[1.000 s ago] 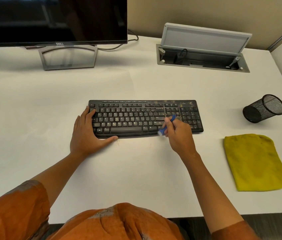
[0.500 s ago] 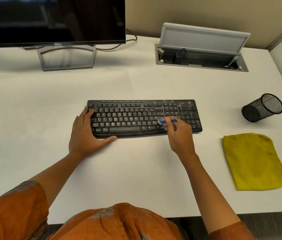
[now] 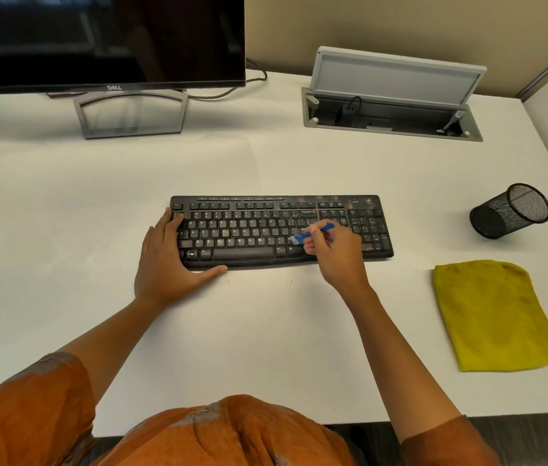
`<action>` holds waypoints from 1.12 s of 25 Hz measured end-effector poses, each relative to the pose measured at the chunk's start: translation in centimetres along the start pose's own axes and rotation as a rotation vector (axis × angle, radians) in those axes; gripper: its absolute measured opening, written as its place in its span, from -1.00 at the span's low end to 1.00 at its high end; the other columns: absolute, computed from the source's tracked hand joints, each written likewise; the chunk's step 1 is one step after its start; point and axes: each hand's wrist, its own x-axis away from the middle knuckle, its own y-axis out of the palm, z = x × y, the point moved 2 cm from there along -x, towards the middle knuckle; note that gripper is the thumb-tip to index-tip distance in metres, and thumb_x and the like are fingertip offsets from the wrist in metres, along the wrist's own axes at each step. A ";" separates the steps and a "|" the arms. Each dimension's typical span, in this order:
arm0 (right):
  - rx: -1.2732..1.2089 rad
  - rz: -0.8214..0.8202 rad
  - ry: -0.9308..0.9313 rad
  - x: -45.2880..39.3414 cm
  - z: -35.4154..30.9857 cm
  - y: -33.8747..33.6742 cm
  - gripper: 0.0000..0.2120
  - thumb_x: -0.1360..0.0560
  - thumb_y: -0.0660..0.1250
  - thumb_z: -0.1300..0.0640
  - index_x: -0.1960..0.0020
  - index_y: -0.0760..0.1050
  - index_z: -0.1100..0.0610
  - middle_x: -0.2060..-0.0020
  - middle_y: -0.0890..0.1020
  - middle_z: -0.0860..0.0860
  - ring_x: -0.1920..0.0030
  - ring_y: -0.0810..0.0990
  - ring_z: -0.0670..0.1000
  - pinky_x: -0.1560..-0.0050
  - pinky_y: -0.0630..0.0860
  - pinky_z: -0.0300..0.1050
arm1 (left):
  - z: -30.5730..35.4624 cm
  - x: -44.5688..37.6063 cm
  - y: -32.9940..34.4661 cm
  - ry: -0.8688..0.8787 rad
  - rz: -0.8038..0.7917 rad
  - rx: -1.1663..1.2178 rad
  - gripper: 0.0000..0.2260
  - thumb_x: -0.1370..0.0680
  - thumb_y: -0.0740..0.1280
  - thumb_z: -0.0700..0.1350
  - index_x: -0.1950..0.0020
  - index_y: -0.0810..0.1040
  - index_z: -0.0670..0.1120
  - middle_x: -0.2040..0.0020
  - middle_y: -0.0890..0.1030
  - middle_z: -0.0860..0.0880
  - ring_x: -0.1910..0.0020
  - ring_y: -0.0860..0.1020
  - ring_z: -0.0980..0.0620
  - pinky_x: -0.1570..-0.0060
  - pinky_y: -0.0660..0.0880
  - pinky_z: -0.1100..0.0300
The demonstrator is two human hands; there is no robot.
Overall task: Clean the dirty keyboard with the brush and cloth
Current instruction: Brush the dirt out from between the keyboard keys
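Observation:
A black keyboard (image 3: 249, 230) lies flat in the middle of the white desk, with brownish dust on its top edge and right part. My left hand (image 3: 165, 264) rests on its left end, fingers straight on the keys and thumb along the front edge. My right hand (image 3: 336, 253) pinches a small blue brush (image 3: 313, 232) whose pale bristles touch the keys just right of the centre. A folded yellow cloth (image 3: 491, 314) lies on the desk to the right, apart from both hands.
A black mesh pen cup (image 3: 511, 210) lies tipped on its side at the right. A dark monitor (image 3: 104, 42) on a grey stand is at the back left. An open cable box (image 3: 390, 109) sits at the back right. Crumbs dot the desk (image 3: 266, 331) before the keyboard.
My right hand has swept the brush from the keyboard's front edge up onto the keys and turned it level, bristles to the left. My left hand has stayed put.

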 end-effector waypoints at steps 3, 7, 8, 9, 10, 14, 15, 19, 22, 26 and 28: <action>0.161 0.093 0.052 -0.7 0.6 -1.1 -0.68 -0.68 0.18 0.07 0.03 0.62 0.22 0.25 0.68 0.08 0.23 0.66 0.02 0.15 0.61 -0.09 | 0.0 0.0 0.0 -0.003 0.000 -0.004 0.11 -0.22 0.47 0.51 -0.60 0.20 0.01 -0.65 0.15 0.04 -0.59 0.21 -0.06 -0.54 0.26 -0.13; 0.314 0.272 0.075 -0.9 0.8 -3.1 -0.63 -0.68 0.14 0.06 0.07 0.58 0.27 0.24 0.67 0.14 0.29 0.58 0.05 0.40 0.35 -0.25 | 0.0 -0.1 -0.1 0.011 0.009 0.000 0.10 -0.22 0.48 0.50 -0.59 0.21 0.00 -0.65 0.17 0.04 -0.57 0.23 -0.06 -0.53 0.27 -0.11; 0.248 0.248 0.057 -0.9 0.7 -3.0 -0.65 -0.68 0.15 0.06 0.08 0.59 0.24 0.25 0.67 0.12 0.28 0.60 0.05 0.38 0.39 -0.27 | 0.1 0.0 0.0 0.011 0.010 -0.001 0.10 -0.22 0.48 0.50 -0.59 0.21 0.00 -0.65 0.17 0.04 -0.57 0.23 -0.06 -0.53 0.27 -0.12; 0.160 0.191 0.034 -0.9 0.5 -2.5 -0.67 -0.68 0.16 0.07 0.09 0.59 0.21 0.26 0.67 0.09 0.26 0.63 0.06 0.32 0.50 -0.24 | 0.0 0.0 0.0 0.010 0.010 -0.001 0.10 -0.22 0.47 0.50 -0.59 0.21 0.00 -0.65 0.17 0.04 -0.57 0.23 -0.06 -0.53 0.27 -0.12; 0.086 0.129 0.023 -0.8 0.3 -2.0 -0.70 -0.67 0.18 0.07 0.09 0.60 0.18 0.26 0.67 0.08 0.24 0.65 0.06 0.22 0.60 -0.13 | 0.0 0.0 -0.1 0.007 0.007 0.000 0.10 -0.22 0.47 0.50 -0.59 0.20 0.00 -0.65 0.16 0.04 -0.58 0.23 -0.06 -0.53 0.27 -0.12; 0.311 0.181 0.054 -1.3 -0.1 -2.0 -0.65 -0.69 0.15 0.06 0.03 0.58 0.27 0.22 0.65 0.13 0.27 0.58 0.07 0.28 0.49 -0.08 | 0.2 0.1 -0.1 -0.003 0.000 -0.002 0.10 -0.22 0.48 0.50 -0.60 0.19 0.00 -0.65 0.15 0.05 -0.58 0.22 -0.05 -0.53 0.26 -0.11; 0.345 0.221 0.048 -1.3 -0.3 -2.2 -0.64 -0.69 0.14 0.07 0.04 0.58 0.29 0.23 0.64 0.13 0.30 0.54 0.05 0.35 0.40 -0.14 | 0.1 0.1 -0.1 -0.004 0.002 -0.004 0.10 -0.22 0.48 0.50 -0.60 0.19 0.00 -0.65 0.15 0.04 -0.58 0.22 -0.05 -0.53 0.26 -0.10; 0.178 0.062 0.036 -0.8 -1.2 -0.9 -0.64 -0.67 0.17 0.06 0.11 0.61 0.23 0.29 0.66 0.08 0.32 0.63 0.04 0.31 0.57 -0.08 | 0.1 0.1 -0.1 -0.002 0.004 -0.007 0.10 -0.22 0.48 0.49 -0.60 0.19 0.00 -0.65 0.15 0.04 -0.58 0.22 -0.06 -0.54 0.26 -0.12; 0.320 0.006 0.017 -1.0 -1.9 0.5 -0.59 -0.67 0.13 0.09 0.21 0.59 0.26 0.33 0.67 0.13 0.39 0.60 0.05 0.37 0.53 -0.04 | 0.1 0.1 -0.1 -0.005 0.004 -0.005 0.10 -0.22 0.49 0.49 -0.60 0.19 0.01 -0.66 0.14 0.05 -0.59 0.21 -0.06 -0.53 0.26 -0.13; 0.305 0.018 0.008 -2.1 -3.0 1.2 -0.60 -0.67 0.12 0.11 0.14 0.63 0.27 0.29 0.69 0.13 0.28 0.67 0.08 0.20 0.63 0.01 | 0.1 0.0 -0.1 -0.003 0.000 -0.003 0.10 -0.22 0.47 0.51 -0.60 0.20 0.00 -0.65 0.15 0.04 -0.58 0.22 -0.06 -0.53 0.27 -0.13; 0.235 0.060 0.008 -2.2 -3.2 0.9 -0.62 -0.68 0.13 0.10 0.13 0.62 0.23 0.30 0.69 0.08 0.29 0.67 0.03 0.22 0.62 -0.05 | 0.2 0.1 -0.1 -0.005 0.001 0.005 0.10 -0.22 0.48 0.50 -0.60 0.20 0.01 -0.65 0.15 0.05 -0.58 0.22 -0.05 -0.53 0.26 -0.12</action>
